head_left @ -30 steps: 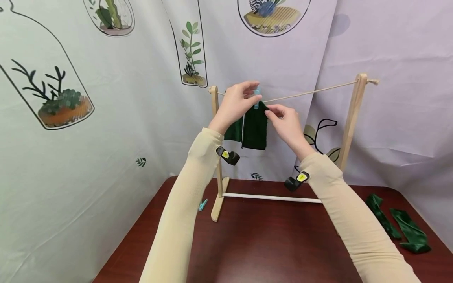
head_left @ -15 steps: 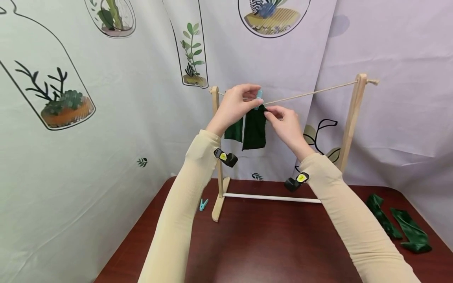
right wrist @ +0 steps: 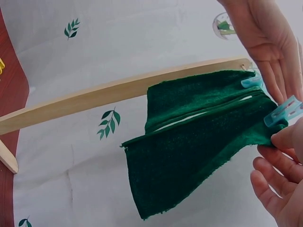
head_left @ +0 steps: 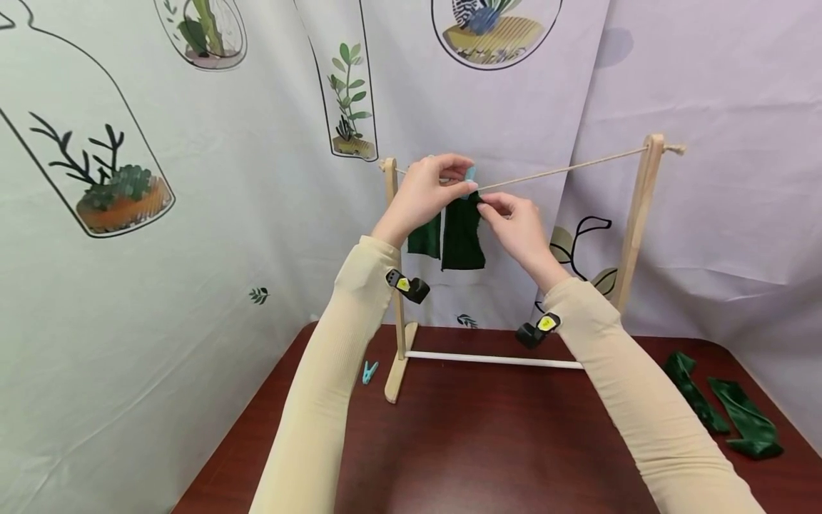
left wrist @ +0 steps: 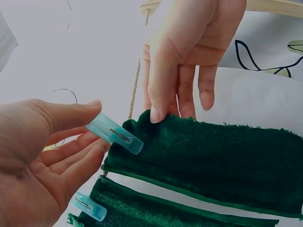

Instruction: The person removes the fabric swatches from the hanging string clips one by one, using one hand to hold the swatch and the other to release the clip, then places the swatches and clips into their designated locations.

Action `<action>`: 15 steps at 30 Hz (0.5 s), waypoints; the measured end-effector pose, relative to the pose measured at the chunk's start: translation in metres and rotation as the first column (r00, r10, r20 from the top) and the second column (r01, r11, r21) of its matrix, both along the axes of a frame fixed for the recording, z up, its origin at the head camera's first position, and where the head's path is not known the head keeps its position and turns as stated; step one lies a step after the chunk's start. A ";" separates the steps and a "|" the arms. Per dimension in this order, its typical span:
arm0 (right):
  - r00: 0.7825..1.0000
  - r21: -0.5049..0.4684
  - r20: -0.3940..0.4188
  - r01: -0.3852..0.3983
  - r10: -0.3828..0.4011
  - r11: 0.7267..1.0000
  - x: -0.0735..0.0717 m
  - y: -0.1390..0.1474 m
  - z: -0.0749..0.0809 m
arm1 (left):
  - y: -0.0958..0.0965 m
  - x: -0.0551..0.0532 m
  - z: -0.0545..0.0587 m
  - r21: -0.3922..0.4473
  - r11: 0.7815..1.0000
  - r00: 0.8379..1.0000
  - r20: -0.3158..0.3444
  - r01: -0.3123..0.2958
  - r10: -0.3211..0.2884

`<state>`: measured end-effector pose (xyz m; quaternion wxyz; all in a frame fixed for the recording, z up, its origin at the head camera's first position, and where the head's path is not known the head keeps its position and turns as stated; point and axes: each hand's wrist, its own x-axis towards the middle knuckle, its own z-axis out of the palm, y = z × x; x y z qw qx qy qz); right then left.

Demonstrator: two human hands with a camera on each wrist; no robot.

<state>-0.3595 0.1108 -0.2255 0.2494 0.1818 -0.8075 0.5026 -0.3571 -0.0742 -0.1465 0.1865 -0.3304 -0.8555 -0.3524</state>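
Between thumb and fingers my left hand (head_left: 429, 187) pinches a light-blue clothespin (left wrist: 113, 133), whose tip lies over the top edge of a dark green velvet cloth (head_left: 462, 234) at the rope (head_left: 559, 170). My right hand (head_left: 519, 220) pinches the same cloth by its upper right corner, just beside the clothespin. To the left hangs another green cloth (head_left: 424, 238), held on the rope by a second blue clothespin (left wrist: 91, 206). In the right wrist view the pinched cloth (right wrist: 184, 156) hangs slanted, its top bunched near the fingers.
The rope runs between two wooden posts (head_left: 641, 214), joined low down by a white bar (head_left: 494, 359). A loose blue clothespin (head_left: 369, 372) lies on the dark red table (head_left: 475, 442) by the left foot. Two green velvet strips (head_left: 745, 421) lie at the right.
The left hand and its clothespin have shifted slightly down and right. My right hand has drawn the cloth's corner a little left, and its lower edge has swung slightly right.
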 end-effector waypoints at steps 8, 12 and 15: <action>1.000 -0.005 -0.001 -0.001 0.001 1.000 0.000 -0.001 0.001 | 0.004 -0.001 -0.002 0.017 1.000 0.998 -0.067 0.002 -0.001; 1.000 -0.006 -0.005 0.000 0.000 1.000 0.000 -0.001 0.002 | 0.005 0.000 -0.001 0.040 0.999 0.996 -0.093 0.016 -0.012; 1.000 -0.004 -0.010 0.000 0.000 1.000 0.001 -0.002 0.004 | 0.004 0.001 -0.001 0.057 0.998 0.991 -0.132 0.028 -0.020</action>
